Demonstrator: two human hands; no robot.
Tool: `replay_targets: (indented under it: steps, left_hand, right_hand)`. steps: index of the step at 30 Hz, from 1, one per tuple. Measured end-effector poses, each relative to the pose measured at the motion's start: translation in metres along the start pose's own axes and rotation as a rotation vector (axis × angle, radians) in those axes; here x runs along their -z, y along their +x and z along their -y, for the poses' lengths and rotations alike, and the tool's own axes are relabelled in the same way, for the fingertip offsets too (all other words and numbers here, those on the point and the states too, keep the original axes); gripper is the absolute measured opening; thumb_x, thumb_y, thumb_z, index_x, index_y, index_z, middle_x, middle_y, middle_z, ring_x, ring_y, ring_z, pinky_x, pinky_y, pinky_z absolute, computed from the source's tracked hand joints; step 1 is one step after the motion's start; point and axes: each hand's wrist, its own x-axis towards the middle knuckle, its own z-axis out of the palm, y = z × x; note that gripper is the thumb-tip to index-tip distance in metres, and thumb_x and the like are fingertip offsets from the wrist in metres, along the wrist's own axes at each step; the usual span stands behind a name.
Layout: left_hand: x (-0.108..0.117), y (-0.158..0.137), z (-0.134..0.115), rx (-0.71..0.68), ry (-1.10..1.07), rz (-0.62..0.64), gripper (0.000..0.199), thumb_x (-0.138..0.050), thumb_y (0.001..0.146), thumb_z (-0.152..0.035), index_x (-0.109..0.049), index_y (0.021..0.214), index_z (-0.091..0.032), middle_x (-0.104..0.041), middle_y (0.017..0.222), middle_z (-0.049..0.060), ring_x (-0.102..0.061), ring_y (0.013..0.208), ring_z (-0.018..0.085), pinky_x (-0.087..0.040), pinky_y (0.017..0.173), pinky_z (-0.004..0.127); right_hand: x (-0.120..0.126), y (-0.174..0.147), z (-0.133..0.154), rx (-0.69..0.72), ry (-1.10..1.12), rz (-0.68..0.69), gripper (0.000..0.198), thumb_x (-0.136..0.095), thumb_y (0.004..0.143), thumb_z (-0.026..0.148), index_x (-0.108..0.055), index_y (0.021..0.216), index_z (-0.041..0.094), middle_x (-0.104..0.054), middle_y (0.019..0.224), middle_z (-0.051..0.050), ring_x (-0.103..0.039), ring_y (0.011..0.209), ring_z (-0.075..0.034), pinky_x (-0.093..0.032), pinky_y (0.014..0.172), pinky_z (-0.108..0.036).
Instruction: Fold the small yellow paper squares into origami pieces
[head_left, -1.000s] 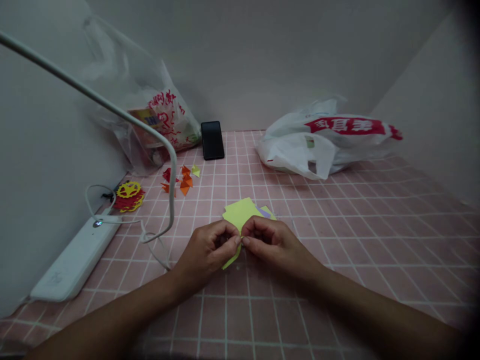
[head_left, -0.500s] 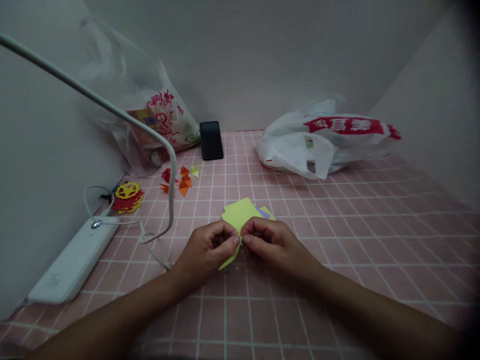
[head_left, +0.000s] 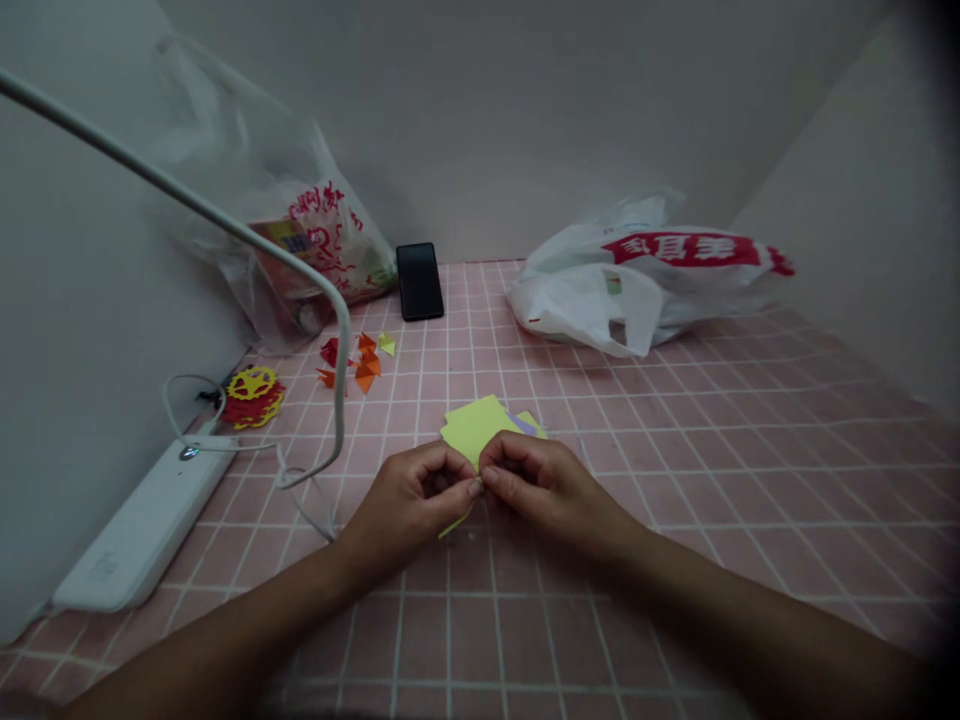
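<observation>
Yellow paper [head_left: 471, 422] lies just beyond left hand [head_left: 405, 500] and right hand [head_left: 544, 490] alike, both pinching a mostly hidden small piece [head_left: 478, 478].

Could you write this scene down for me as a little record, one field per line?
Surface: pink table with white grid lines
Left hand: fingertips pinched
Right hand: fingertips pinched, close against the left's
Between them: too small to tell
Just beyond the hands: yellow paper, a purple piece partly showing
Left side: white device, pale cable, red and yellow cut-outs
Past the cable: small folded papers, orange, red and yellow
Back: black phone between left bag and right bag, both with red print
</observation>
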Motion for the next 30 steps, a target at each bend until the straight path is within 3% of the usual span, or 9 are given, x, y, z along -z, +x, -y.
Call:
replay_targets:
  steps: [6, 11, 18, 22, 27, 30]
  left_hand:
    - [-0.0003, 0.0014, -0.0002, 0.031, -0.058, -0.017, 0.014, -0.061, 0.081, -0.028, -0.060, 0.075, -0.015, -0.054, 0.068, -0.002, -0.046, 0.061, 0.010, -0.035, 0.056, 0.022]
    - [-0.0008, -0.0006, 0.0004, 0.012, -0.009, -0.005, 0.013, -0.060, 0.081, -0.026, -0.061, 0.076, -0.015, -0.053, 0.069, -0.002, -0.046, 0.062, 0.010, -0.035, 0.057, 0.023]
    - [0.0007, 0.0001, -0.0020, 0.118, -0.075, 0.075, 0.013, -0.063, 0.077, -0.027, -0.058, 0.075, -0.016, -0.049, 0.063, -0.005, -0.041, 0.054, 0.009, -0.033, 0.050, 0.021]
    - [0.0000, 0.0002, -0.0012, 0.123, -0.078, 0.057, 0.015, -0.064, 0.077, -0.029, -0.058, 0.074, -0.016, -0.049, 0.062, -0.004, -0.041, 0.054, 0.009, -0.033, 0.050, 0.020]
    - [0.0001, 0.0002, -0.0002, 0.113, -0.104, 0.068, 0.015, -0.065, 0.078, -0.029, -0.061, 0.075, -0.015, -0.051, 0.064, -0.004, -0.043, 0.056, 0.009, -0.033, 0.052, 0.021]
    - [0.0029, 0.0010, -0.0009, 0.091, -0.153, 0.073, 0.018, -0.060, 0.084, -0.033, -0.064, 0.081, -0.015, -0.057, 0.072, -0.001, -0.049, 0.064, 0.011, -0.037, 0.059, 0.022]
  right_hand:
    - [0.0032, 0.0005, 0.0008, -0.005, 0.046, -0.014, 0.021, -0.049, 0.090, 0.031, -0.052, 0.074, 0.017, -0.052, 0.066, 0.002, -0.046, 0.056, -0.011, -0.036, 0.053, -0.025]
    - [0.0015, 0.0016, -0.0010, 0.017, -0.092, -0.009, 0.015, -0.054, 0.086, 0.024, -0.055, 0.074, 0.017, -0.048, 0.063, 0.003, -0.042, 0.058, -0.011, -0.032, 0.054, -0.025]
    - [0.0035, -0.0013, -0.0023, 0.136, -0.308, 0.037, 0.015, -0.047, 0.089, 0.017, -0.051, 0.074, 0.018, -0.051, 0.067, 0.002, -0.044, 0.062, -0.013, -0.033, 0.058, -0.026]
    - [0.0046, 0.0000, -0.0026, 0.125, -0.272, 0.016, 0.025, -0.043, 0.094, 0.025, -0.049, 0.071, 0.019, -0.050, 0.064, 0.001, -0.045, 0.060, -0.013, -0.034, 0.058, -0.027]
    - [0.0038, 0.0010, 0.0004, 0.071, -0.229, 0.023, 0.015, -0.053, 0.087, 0.023, -0.055, 0.073, 0.017, -0.052, 0.066, 0.001, -0.045, 0.062, -0.013, -0.033, 0.057, -0.026]
    - [0.0048, 0.0002, 0.0020, 0.055, -0.225, -0.004, 0.019, -0.050, 0.089, 0.023, -0.053, 0.072, 0.018, -0.050, 0.064, 0.002, -0.045, 0.060, -0.012, -0.033, 0.057, -0.026]
